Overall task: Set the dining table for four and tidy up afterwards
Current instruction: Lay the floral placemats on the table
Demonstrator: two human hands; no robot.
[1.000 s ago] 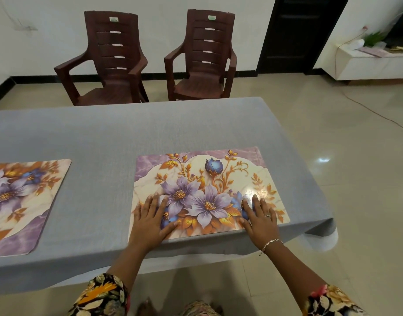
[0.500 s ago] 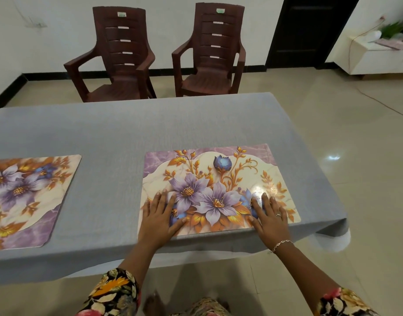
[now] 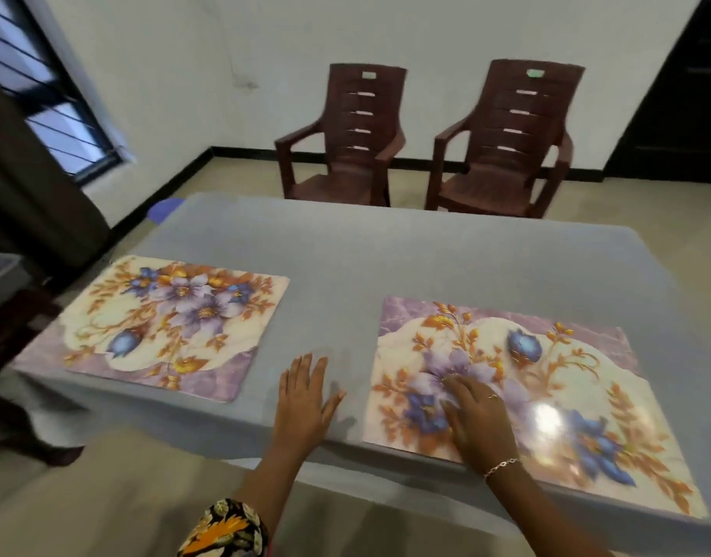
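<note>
- Change: half a second ago both hands lay on the near edge of the right placemat (image 3: 555, 379). Now the left hand (image 3: 303, 400) is off it, flat with fingers straight on the bare cloth of the tabletop (image 3: 386, 259), between the two mats and close to the near edge.
- Right hand (image 3: 476, 420) is open, palm down on the left part of that mat, pressing and gripping nothing.
- View has swung left; the left placemat (image 3: 165, 319) is now fully in sight near the near-left corner, slightly skewed to the edge.
- Judgement: the second mat reads as placed and smoothed. Two of four settings have mats, both on the near side; the far side is bare cloth.
- Edges: the right mat's near edge runs along the tabletop's near edge; flush or overhanging, cannot tell (motion blur). Risk of sliding if nudged.
- Room: gap between the mats is open. Far half of the tabletop is open for two more mats.
- Two brown chairs (image 3: 502, 142) stand beyond the far edge, apart from the tabletop.
</note>
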